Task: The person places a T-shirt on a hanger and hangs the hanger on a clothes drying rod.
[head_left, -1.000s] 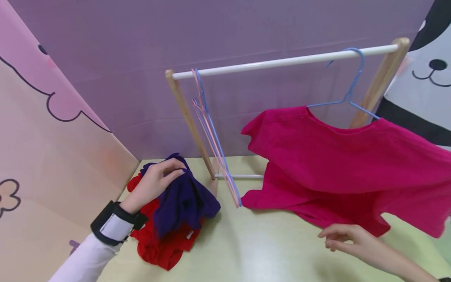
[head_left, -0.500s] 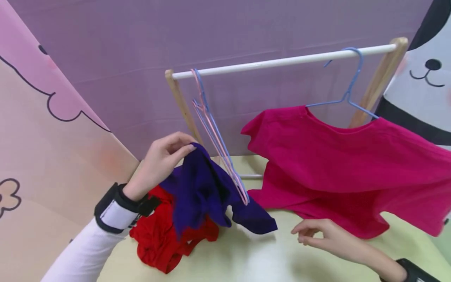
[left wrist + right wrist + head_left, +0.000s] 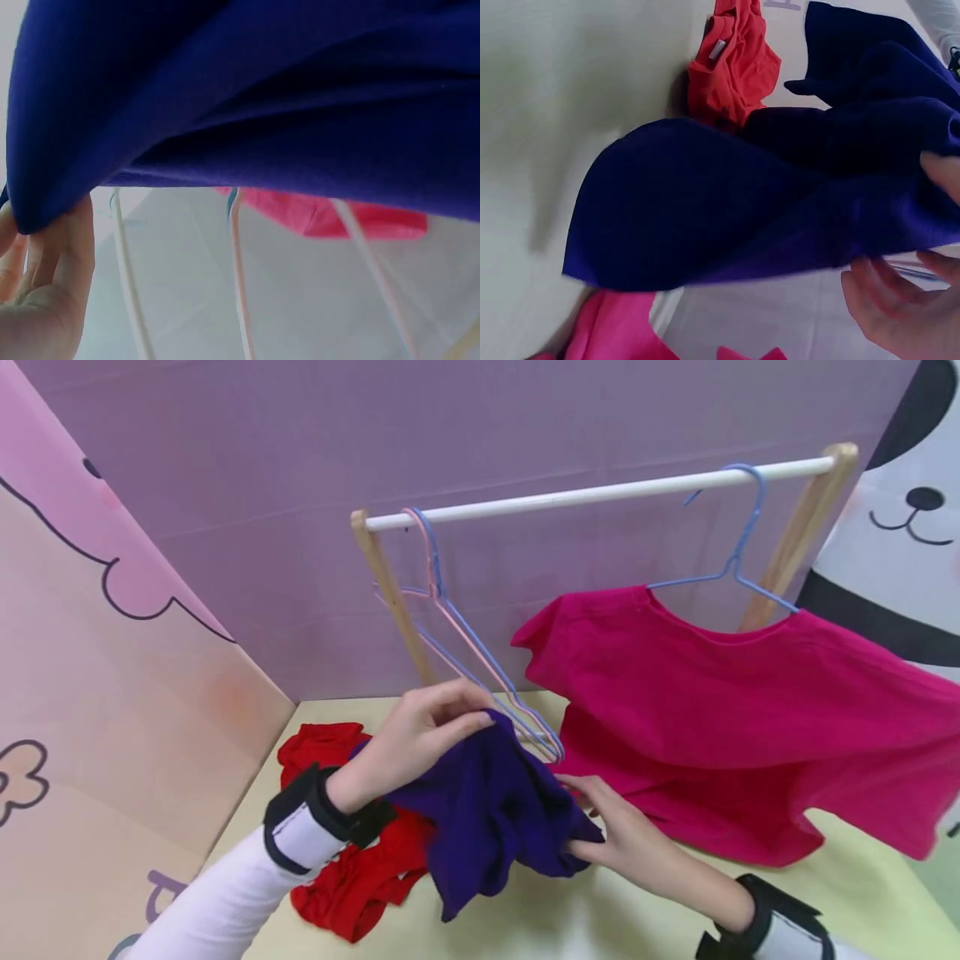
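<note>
A dark purple shirt (image 3: 495,818) hangs bunched over the table, its top edge pinched by my left hand (image 3: 420,735) between thumb and fingers. In the left wrist view the cloth covers most of the picture, and the left hand (image 3: 52,277) holds its corner. My right hand (image 3: 637,843) is at the shirt's right edge, thumb on the near side and fingers on the far side, spread apart. The right wrist view has the right hand (image 3: 907,300) with fingertips touching the purple fabric. Just behind the shirt hang pink and blue hangers (image 3: 480,647), partly hidden by it.
A wooden rack with a white rail (image 3: 585,496) stands at the back. On its right side a pink T-shirt (image 3: 712,702) hangs on a blue hanger (image 3: 738,556). A crumpled red garment (image 3: 360,885) lies on the table (image 3: 525,927) at left, partly behind my left arm.
My left hand has lifted the purple shirt off the red garment and brought it right. The right hand has come left to the shirt's edge. The left-side hangers have turned and swung right.
</note>
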A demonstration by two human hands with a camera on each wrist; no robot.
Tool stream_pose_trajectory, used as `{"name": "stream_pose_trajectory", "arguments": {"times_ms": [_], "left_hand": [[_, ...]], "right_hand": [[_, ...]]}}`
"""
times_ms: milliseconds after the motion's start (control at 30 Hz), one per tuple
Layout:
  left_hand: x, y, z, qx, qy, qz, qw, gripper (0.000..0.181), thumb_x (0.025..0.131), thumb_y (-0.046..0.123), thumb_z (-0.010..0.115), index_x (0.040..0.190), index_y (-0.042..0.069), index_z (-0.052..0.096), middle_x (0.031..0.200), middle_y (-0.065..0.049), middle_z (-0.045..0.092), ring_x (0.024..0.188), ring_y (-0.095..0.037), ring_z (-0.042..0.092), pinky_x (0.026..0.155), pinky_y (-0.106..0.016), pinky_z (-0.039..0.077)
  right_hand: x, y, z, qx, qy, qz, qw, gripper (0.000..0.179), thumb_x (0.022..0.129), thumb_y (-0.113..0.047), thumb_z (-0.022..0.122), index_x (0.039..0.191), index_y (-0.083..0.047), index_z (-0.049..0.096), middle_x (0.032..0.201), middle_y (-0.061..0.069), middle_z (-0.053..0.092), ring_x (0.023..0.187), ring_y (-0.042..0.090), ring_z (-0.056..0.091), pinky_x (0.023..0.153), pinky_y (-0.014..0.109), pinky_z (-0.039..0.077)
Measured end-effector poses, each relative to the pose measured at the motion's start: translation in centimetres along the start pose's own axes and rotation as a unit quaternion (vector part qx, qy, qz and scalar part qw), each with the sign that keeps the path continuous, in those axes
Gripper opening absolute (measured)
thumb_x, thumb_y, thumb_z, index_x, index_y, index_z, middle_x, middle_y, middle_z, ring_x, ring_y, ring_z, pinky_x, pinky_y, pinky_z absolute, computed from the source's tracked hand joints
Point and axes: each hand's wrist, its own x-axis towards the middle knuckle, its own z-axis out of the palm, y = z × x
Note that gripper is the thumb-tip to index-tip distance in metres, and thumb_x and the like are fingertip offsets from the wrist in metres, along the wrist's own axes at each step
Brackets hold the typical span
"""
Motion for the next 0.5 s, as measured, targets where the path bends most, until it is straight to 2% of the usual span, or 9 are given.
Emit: {"name": "stream_pose_trajectory", "arguments": {"times_ms": [100, 167, 233, 333, 500], "left_hand": [[-0.6, -0.7, 1.0, -0.007, -0.029, -0.014, 0.9994, 0.012, 0.082, 0.004, 0.058, 0.093, 0.008, 0.061, 0.085, -0.006, 0.062, 0.069, -0.012, 0.054, 0.061, -0.029, 0.049], [-1.1, -1.3, 1.6, 0.0, -0.042, -0.024, 0.9988, 0.01, 0.082, 0.007, 0.058, 0.092, 0.009, 0.061, 0.085, -0.005, 0.063, 0.071, -0.011, 0.055, 0.063, -0.031, 0.05], [-1.7, -2.2, 2.0, 0.007, -0.049, -0.039, 0.998, 0.009, 0.082, 0.008, 0.059, 0.091, 0.01, 0.061, 0.084, -0.004, 0.063, 0.071, -0.01, 0.055, 0.064, -0.031, 0.051], [-2.6, -3.8, 2.7, 0.015, -0.048, -0.063, 0.9967, 0.008, 0.083, 0.01, 0.058, 0.091, 0.012, 0.061, 0.084, -0.002, 0.062, 0.071, -0.009, 0.054, 0.064, -0.031, 0.05], [-3.8, -6.8, 4.1, 0.065, -0.036, -0.084, 0.9937, 0.006, 0.084, 0.011, 0.058, 0.089, 0.012, 0.06, 0.082, -0.001, 0.063, 0.069, -0.007, 0.053, 0.062, -0.03, 0.05]], "right_hand": [[0.2, 0.5, 0.3, 0.009, -0.006, -0.014, 0.9998, 0.041, 0.069, 0.002, 0.065, 0.105, -0.015, 0.056, 0.096, -0.004, 0.057, 0.081, 0.008, 0.054, 0.065, 0.033, 0.051], [0.0, 0.8, 0.3, 0.037, -0.032, -0.008, 0.9987, 0.026, 0.072, 0.002, 0.062, 0.093, -0.014, 0.06, 0.086, -0.005, 0.061, 0.077, 0.007, 0.055, 0.062, 0.033, 0.051], [-0.4, 1.2, 0.3, 0.078, -0.066, 0.012, 0.9947, 0.018, 0.077, -0.001, 0.06, 0.088, -0.015, 0.06, 0.079, -0.005, 0.062, 0.072, 0.006, 0.056, 0.06, 0.032, 0.051], [-1.1, 1.7, 0.3, 0.128, -0.108, 0.059, 0.9841, 0.014, 0.08, -0.004, 0.057, 0.088, -0.015, 0.059, 0.079, -0.006, 0.061, 0.072, 0.007, 0.057, 0.062, 0.033, 0.051], [-1.9, 2.4, 0.2, 0.19, -0.13, 0.105, 0.9674, 0.018, 0.079, 0.001, 0.054, 0.089, -0.014, 0.059, 0.081, -0.002, 0.062, 0.074, 0.01, 0.058, 0.062, 0.03, 0.05]]}}
